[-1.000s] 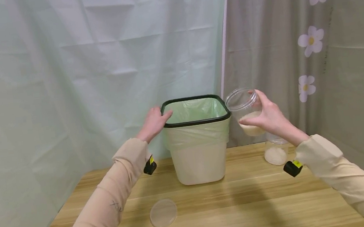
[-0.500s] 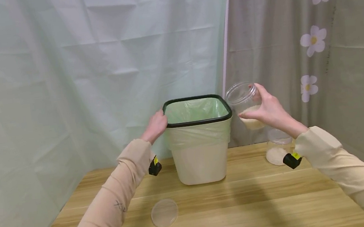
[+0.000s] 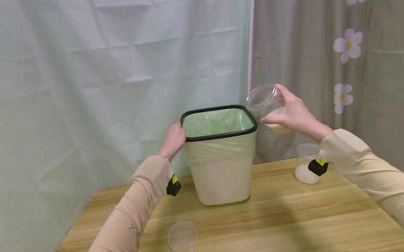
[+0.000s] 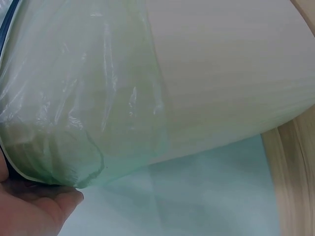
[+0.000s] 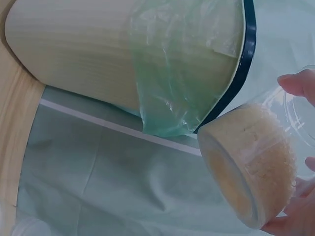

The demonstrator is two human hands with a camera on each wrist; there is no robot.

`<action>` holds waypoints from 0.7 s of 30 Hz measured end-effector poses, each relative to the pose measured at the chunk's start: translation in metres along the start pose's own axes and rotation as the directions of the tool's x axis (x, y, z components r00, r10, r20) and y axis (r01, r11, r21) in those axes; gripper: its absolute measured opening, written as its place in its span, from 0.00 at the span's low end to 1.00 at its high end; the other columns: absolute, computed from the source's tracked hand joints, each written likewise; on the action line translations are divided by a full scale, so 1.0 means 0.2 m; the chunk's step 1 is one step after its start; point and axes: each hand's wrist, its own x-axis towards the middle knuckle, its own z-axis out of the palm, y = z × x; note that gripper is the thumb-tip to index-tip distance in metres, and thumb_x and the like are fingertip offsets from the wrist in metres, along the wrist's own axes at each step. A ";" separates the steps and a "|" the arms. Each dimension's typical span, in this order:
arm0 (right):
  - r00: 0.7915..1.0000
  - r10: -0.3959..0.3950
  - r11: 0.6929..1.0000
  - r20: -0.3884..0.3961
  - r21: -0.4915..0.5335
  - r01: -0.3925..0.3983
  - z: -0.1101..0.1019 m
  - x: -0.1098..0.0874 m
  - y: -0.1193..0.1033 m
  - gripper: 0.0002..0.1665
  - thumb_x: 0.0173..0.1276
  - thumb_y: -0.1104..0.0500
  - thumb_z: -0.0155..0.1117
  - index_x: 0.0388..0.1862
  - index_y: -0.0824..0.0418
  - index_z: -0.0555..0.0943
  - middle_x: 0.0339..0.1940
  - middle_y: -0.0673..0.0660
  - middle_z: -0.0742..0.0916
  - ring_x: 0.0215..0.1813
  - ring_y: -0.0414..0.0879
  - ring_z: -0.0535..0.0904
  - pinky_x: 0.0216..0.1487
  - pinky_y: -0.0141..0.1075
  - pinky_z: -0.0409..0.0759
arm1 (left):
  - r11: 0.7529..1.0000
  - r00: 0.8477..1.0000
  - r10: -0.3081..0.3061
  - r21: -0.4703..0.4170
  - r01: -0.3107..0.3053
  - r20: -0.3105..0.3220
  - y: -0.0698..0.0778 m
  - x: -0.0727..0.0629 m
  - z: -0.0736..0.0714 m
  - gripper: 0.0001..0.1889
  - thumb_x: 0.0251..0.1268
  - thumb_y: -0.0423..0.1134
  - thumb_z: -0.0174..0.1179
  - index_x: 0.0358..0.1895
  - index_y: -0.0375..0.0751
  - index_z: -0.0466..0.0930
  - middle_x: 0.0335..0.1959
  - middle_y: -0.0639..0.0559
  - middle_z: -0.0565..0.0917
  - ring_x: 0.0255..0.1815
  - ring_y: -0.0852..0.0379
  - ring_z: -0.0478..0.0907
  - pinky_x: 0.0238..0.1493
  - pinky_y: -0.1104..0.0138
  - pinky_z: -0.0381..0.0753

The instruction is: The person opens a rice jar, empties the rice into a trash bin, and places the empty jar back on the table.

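Note:
A cream trash can [image 3: 223,177] with a dark rim [image 3: 222,135] stands on the table, lined with a thin green bag [image 3: 223,150] folded over its outside. At the rim's left side my left hand [image 3: 174,139] grips the edge, fingers curled under it in the left wrist view. My right hand [image 3: 292,111] holds a clear plastic jar [image 3: 264,98], tilted with its open mouth toward the can, just right of the rim. Pale rice-like grains [image 5: 261,152] fill the jar's lower part.
A second clear jar [image 3: 306,170] with white grains stands at the table's back right, partly behind the right wrist camera [image 3: 319,167]. A round clear lid [image 3: 182,236] lies on the wooden table [image 3: 237,238], in front of the can. Curtains [image 3: 136,75] hang behind.
My left hand has moved onto the rim and closed its fingers around it. The jar in my right hand has risen and shifted slightly left, toward the can.

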 end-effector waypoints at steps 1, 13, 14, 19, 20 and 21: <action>1.000 -0.010 1.000 0.004 -0.005 0.010 0.00 0.01 0.00 0.55 0.40 0.56 0.78 0.65 0.63 0.57 0.54 0.64 0.72 0.54 0.59 0.68 0.48 0.53 0.68 | 1.000 1.000 0.000 0.001 0.000 -0.006 0.00 0.00 0.00 0.21 0.64 0.30 0.34 0.56 0.19 0.63 0.51 0.27 0.70 0.50 0.37 0.68 0.49 0.54 0.68; 0.991 -0.128 0.987 0.029 -0.098 0.130 0.01 0.11 -0.04 0.57 0.36 0.59 0.78 0.66 0.63 0.58 0.56 0.66 0.71 0.56 0.59 0.66 0.53 0.52 0.63 | 1.000 0.999 -0.008 0.016 0.008 -0.036 0.03 0.00 0.02 0.19 0.64 0.29 0.34 0.52 0.20 0.67 0.48 0.29 0.72 0.49 0.36 0.69 0.48 0.53 0.69; 0.991 -0.132 0.985 0.034 -0.112 0.135 0.01 0.12 -0.04 0.57 0.36 0.59 0.78 0.66 0.62 0.58 0.56 0.66 0.71 0.55 0.60 0.65 0.52 0.52 0.63 | 1.000 0.999 -0.014 0.015 0.015 -0.034 0.03 0.01 0.02 0.19 0.64 0.29 0.34 0.52 0.20 0.67 0.49 0.29 0.72 0.50 0.36 0.69 0.48 0.53 0.68; 0.986 -0.153 0.963 0.073 -0.213 0.165 0.02 0.14 -0.06 0.54 0.38 0.56 0.75 0.66 0.59 0.60 0.57 0.65 0.71 0.53 0.61 0.66 0.46 0.56 0.66 | 1.000 0.998 0.017 0.020 -0.016 -0.066 -0.08 0.10 0.09 0.20 0.63 0.32 0.34 0.52 0.24 0.68 0.48 0.31 0.73 0.49 0.36 0.70 0.46 0.53 0.69; 0.984 -0.156 0.957 0.081 -0.234 0.171 0.02 0.15 -0.06 0.53 0.39 0.56 0.75 0.66 0.58 0.60 0.58 0.65 0.71 0.53 0.61 0.66 0.46 0.57 0.66 | 1.000 0.997 0.022 0.019 -0.021 -0.068 -0.12 0.13 0.11 0.20 0.63 0.33 0.35 0.53 0.24 0.68 0.49 0.32 0.73 0.49 0.36 0.69 0.47 0.53 0.69; 0.983 -0.161 0.952 0.088 -0.248 0.179 0.02 0.15 -0.06 0.53 0.39 0.56 0.74 0.66 0.58 0.60 0.58 0.65 0.70 0.53 0.61 0.66 0.46 0.58 0.65 | 0.999 0.997 0.028 0.018 -0.027 -0.069 -0.17 0.18 0.14 0.21 0.64 0.34 0.34 0.54 0.25 0.68 0.49 0.32 0.73 0.50 0.36 0.69 0.47 0.53 0.69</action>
